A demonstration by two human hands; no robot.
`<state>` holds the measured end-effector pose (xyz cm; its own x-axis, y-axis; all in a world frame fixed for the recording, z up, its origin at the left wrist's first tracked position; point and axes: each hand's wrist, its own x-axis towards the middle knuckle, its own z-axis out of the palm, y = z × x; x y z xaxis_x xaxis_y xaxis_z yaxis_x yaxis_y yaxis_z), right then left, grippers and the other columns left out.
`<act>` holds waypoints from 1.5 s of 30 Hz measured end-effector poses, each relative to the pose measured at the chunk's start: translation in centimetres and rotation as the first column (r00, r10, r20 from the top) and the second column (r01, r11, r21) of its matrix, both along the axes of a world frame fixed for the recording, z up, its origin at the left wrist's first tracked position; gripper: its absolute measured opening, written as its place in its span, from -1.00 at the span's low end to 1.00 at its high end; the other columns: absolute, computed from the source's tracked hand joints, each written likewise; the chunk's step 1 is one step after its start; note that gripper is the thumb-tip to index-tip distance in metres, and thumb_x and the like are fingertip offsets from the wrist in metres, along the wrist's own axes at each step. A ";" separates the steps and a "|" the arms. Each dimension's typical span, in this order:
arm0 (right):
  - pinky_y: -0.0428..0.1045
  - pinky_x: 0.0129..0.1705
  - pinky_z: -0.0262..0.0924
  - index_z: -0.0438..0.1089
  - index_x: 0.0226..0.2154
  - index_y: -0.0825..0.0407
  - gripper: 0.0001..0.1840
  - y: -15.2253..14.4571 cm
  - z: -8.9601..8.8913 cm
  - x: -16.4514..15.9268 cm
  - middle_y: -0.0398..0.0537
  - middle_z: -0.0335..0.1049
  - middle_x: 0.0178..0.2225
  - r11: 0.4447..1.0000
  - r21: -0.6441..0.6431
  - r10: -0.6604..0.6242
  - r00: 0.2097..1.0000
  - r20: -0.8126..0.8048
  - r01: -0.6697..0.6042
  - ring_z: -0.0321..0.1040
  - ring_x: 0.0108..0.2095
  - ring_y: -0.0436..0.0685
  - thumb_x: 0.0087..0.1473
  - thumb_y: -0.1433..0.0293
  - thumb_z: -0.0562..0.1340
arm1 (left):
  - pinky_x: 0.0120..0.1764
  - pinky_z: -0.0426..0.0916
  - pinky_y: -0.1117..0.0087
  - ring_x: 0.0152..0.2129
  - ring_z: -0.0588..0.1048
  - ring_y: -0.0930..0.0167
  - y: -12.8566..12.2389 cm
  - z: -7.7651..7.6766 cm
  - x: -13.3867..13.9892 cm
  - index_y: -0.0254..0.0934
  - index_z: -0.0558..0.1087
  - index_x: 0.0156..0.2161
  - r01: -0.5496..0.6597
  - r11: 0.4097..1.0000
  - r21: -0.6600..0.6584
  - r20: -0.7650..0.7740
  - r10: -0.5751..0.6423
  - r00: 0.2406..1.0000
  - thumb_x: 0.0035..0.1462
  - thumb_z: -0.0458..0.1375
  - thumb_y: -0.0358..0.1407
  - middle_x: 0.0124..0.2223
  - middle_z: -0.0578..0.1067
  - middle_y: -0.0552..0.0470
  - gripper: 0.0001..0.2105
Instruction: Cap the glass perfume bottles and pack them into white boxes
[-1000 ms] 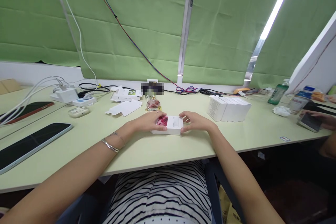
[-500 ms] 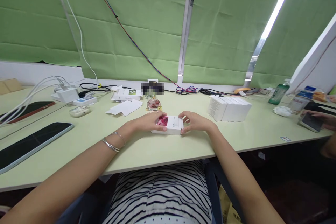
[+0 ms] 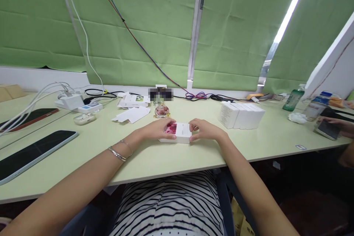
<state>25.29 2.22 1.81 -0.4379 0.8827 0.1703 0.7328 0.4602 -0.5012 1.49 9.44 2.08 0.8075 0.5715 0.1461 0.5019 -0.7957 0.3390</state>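
Note:
A small white cardboard box [image 3: 183, 129] with a dark pink flower picture lies flat on the table, close to its front edge. My left hand [image 3: 159, 129] wraps around its left end, thumb along the front top edge. At the right end, my right hand [image 3: 206, 129] has curled fingers and thumb pressed against the box's end. Behind the box stands a small round glass jar [image 3: 161, 111] with reddish contents. To its left lie folded white card pieces [image 3: 132, 114]. A row of similar white boxes [image 3: 242, 115] stands to the right of my right hand.
A phone [image 3: 35, 155], an earphone case [image 3: 84, 118] and a power strip [image 3: 88, 107] with chargers lie at left. Cables run along the back. At right are a green bottle [image 3: 293, 98], a crumpled tissue [image 3: 297, 117] and another person's hand [image 3: 341, 127] holding a phone.
My right fingers have curled in closer at the box's right end, where the end flap now looks pushed in. My left hand keeps its hold.

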 end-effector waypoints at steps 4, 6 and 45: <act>0.04 -0.13 0.23 0.22 -0.36 0.02 -0.59 0.0 -0.1 0.0 -0.07 0.26 -0.20 0.998 -0.071 -0.010 0.993 -0.116 0.002 0.30 -0.17 0.10 -0.27 0.28 0.37 | -0.09 0.23 0.30 -0.08 0.36 0.19 -0.1 0.0 0.0 -0.32 0.23 0.07 -0.003 1.000 0.018 -0.017 0.003 1.000 -0.08 0.10 0.11 0.03 0.36 -0.15 -0.32; 0.04 -0.12 0.23 0.20 -0.33 0.01 -0.55 -0.1 -0.2 0.0 -0.07 0.25 -0.17 0.994 -0.113 -0.022 0.986 -0.167 0.003 0.30 -0.15 0.10 -0.29 0.30 0.38 | -0.08 0.23 0.29 -0.08 0.36 0.19 -0.3 0.1 0.0 -0.32 0.23 0.07 -0.003 1.000 0.026 -0.021 0.004 1.000 -0.07 0.10 0.10 0.03 0.36 -0.15 -0.33; 0.23 -0.15 0.10 0.19 -0.14 0.14 -0.42 -0.6 0.0 0.4 0.34 0.18 -0.12 0.774 0.065 -0.625 0.744 0.236 0.629 0.15 -0.07 0.48 -0.10 0.06 0.17 | -0.04 0.22 0.23 -0.02 0.30 0.20 3.6 -0.1 -1.6 -0.42 0.16 0.04 -0.608 0.784 0.126 0.339 0.542 0.769 0.11 -0.08 -0.31 0.02 0.32 -0.25 -0.62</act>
<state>25.73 1.59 1.80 0.1916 0.9742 0.1197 0.9470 -0.1514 -0.2833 -0.16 13.03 1.97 0.2448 0.8411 0.4823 0.8028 -0.4547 0.3856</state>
